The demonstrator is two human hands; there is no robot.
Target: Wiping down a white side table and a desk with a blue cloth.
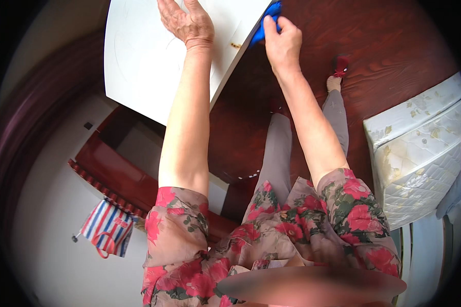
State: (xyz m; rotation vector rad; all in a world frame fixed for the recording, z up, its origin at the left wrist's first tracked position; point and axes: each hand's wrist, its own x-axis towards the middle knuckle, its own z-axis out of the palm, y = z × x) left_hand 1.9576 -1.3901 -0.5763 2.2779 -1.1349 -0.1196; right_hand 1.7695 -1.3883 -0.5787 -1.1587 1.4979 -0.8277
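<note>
A white panel (143,66), perhaps a cabinet top or door, fills the upper middle, with faint scratch-like lines and a small brown mark near its right edge. My left hand (189,24) rests against it, fingers stretched out; some fingertips run past the upper edge of the picture. At the panel's right edge, my right hand (286,45) grips a bunched blue cloth (259,34) between thumb and fingers. Part of the cloth lies along that edge, and the rest is hidden by the hand.
Below is a dark red wood-grain floor (394,46). A pale quilted mattress (420,158) stands at right. Dark red wooden furniture (123,163) is at left, with a striped bag (107,225) hanging beside it. My foot in a red shoe (341,65) stands on the floor.
</note>
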